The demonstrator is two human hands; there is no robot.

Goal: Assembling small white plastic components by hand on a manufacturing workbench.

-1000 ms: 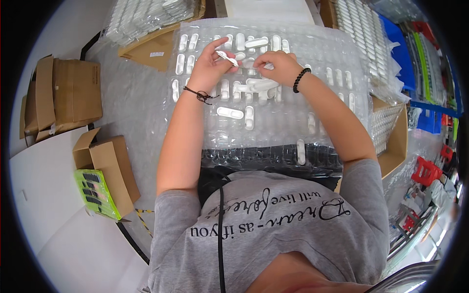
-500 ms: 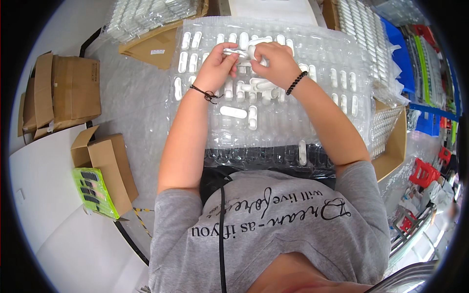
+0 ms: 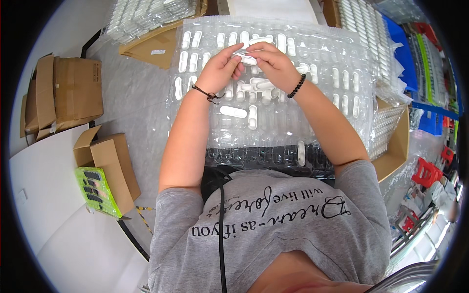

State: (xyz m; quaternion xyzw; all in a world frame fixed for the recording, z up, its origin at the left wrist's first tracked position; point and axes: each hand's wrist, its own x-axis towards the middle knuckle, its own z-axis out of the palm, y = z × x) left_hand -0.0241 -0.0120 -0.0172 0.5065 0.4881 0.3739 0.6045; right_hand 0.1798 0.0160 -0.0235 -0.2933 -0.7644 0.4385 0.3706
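My left hand (image 3: 223, 69) and my right hand (image 3: 276, 64) meet above a clear plastic blister tray (image 3: 312, 115). Between their fingertips is one oblong white plastic piece (image 3: 247, 59) with rounded ends, pinched from both sides. Its exact make-up is too small to tell. Under my hands, more white pieces of this shape lie loosely heaped (image 3: 264, 85). Closer to my body, a smooth white oval piece (image 3: 233, 112) lies flat, beside an upright one with a recessed face (image 3: 252, 117). Several others sit in the tray's pockets on both sides.
Stacked trays of white pieces (image 3: 364, 34) stand in a carton at right, with another stack (image 3: 151, 17) at far left. Cardboard boxes (image 3: 78, 90) rest on the left. A single white piece (image 3: 301, 153) lies near the table's front edge. Red stools (image 3: 426, 172) show far right.
My right hand held a rounded white part apart from the slim piece in my left. Now both hands have come together on a single white piece, slightly lower.
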